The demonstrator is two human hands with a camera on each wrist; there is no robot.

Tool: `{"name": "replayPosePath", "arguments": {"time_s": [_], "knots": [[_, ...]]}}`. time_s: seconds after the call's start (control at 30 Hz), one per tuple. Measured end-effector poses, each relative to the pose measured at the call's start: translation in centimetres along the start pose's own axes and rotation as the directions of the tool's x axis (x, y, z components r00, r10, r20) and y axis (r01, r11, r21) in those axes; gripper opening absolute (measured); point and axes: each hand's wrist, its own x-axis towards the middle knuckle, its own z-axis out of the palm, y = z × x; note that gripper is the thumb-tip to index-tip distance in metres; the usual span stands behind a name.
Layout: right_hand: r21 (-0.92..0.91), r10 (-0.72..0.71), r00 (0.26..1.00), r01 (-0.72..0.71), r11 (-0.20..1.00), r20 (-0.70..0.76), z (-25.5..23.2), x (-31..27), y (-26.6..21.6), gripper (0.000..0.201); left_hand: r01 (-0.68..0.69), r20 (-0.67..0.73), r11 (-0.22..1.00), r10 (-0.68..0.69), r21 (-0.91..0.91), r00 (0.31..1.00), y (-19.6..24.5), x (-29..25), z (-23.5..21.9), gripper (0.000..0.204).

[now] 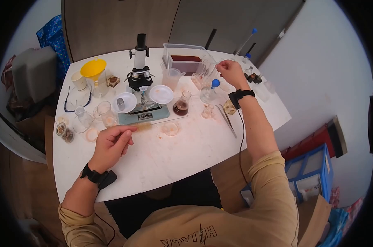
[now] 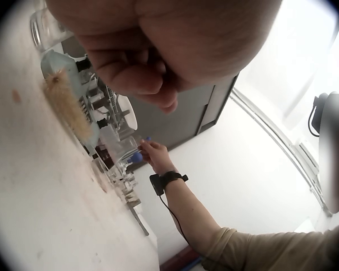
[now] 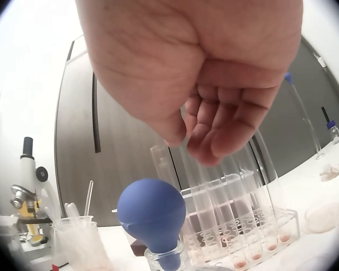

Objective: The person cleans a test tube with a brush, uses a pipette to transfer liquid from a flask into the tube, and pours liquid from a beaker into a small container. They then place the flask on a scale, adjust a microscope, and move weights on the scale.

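Observation:
My right hand (image 1: 231, 73) pinches the upper end of a clear test tube (image 3: 199, 189) between thumb and fingertips. That tube stands among several others in a clear rack (image 3: 282, 240), with reddish spots near the bottoms. Just in front of the rack is a glass bottle with a blue rubber bulb (image 3: 152, 212) on top. My left hand (image 1: 112, 144) hovers over the near left of the table, fingers loosely curled and holding nothing. Close beyond its fingertips lies a test tube brush (image 1: 144, 126), tan bristles toward the hand and thin wire handle pointing right.
A balance (image 1: 153, 115) with two white pans stands before a microscope (image 1: 140, 61). Nearby are a flask of dark liquid (image 1: 181, 108), a petri dish (image 1: 170, 129), tweezers (image 1: 228, 121) and a clear bin (image 1: 174, 61). Glassware and a yellow funnel (image 1: 94, 68) crowd the left.

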Motion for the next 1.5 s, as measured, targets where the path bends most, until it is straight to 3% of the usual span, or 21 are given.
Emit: {"name": "replayPosePath", "arguments": {"time_s": [0.07, 0.4, 0.6, 0.8, 0.87, 1.1, 1.2, 1.23, 1.3, 1.33, 1.5], "knots": [[-0.064, 0.018, 0.995, -0.011, 0.998, 0.101, 0.2, 0.4, 0.0, 0.028, 0.019, -0.001, 1.000, -0.019, -0.020, 1.000, 0.0, 0.0, 0.1, 0.026], [-0.022, 0.038, 0.993, -0.036, 0.999, 0.109, 1.0, 0.5, 0.1, 0.026, -0.001, 0.016, 1.000, 0.001, -0.012, 1.000, -0.1, 0.0, 0.1, 0.026], [-0.109, -0.015, 0.997, 0.023, 0.994, 0.079, -0.2, 0.0, 0.0, 0.027, -0.005, 0.018, 1.000, 0.005, -0.006, 1.000, 0.0, 0.0, 0.1, 0.026], [0.002, 0.007, 0.998, -0.007, 1.000, -0.061, -2.3, -1.9, -2.0, 0.029, -0.025, 0.005, 1.000, 0.025, 0.009, 1.000, 0.3, 0.0, 0.0, 0.026], [0.132, -0.041, 0.991, 0.059, 0.989, -0.130, -2.4, -2.9, -2.7, 0.026, -0.025, -0.005, 1.000, 0.025, -0.003, 1.000, 0.4, -0.1, -0.1, 0.025], [0.271, -0.193, 0.975, 0.217, 0.938, -0.111, -1.0, -9.3, -8.8, 0.020, -0.053, -0.048, 0.998, 0.055, 0.038, 0.997, 0.3, 0.0, -0.1, 0.026], [0.241, -0.307, 0.943, 0.271, 0.932, 0.126, 0.1, -12.7, -11.1, 0.018, -0.090, -0.098, 0.996, 0.090, 0.004, 0.991, 0.2, 0.0, -0.4, 0.026], [0.254, -0.311, 0.942, 0.273, 0.928, 0.125, 0.5, -13.5, -11.5, 0.018, -0.100, -0.117, 0.995, 0.100, 0.012, 0.988, 0.4, 0.0, -0.4, 0.026], [0.244, -0.519, 0.800, 0.461, 0.853, 0.302, 1.2, -14.9, -12.2, 0.016, -0.106, -0.139, 0.994, 0.109, 0.027, 0.984, 0.4, 0.0, -0.6, 0.026], [0.252, -0.522, 0.760, 0.458, 0.853, 0.387, 1.4, -15.4, -13.0, 0.016, -0.127, -0.153, 0.991, 0.132, 0.040, 0.979, 0.2, 0.0, -0.7, 0.026], [0.255, -0.549, 0.670, 0.492, 0.833, 0.499, 4.2, -16.7, -13.4, 0.015, -0.138, -0.171, 0.989, 0.145, 0.049, 0.975, 0.1, 0.1, -0.6, 0.026]]}}
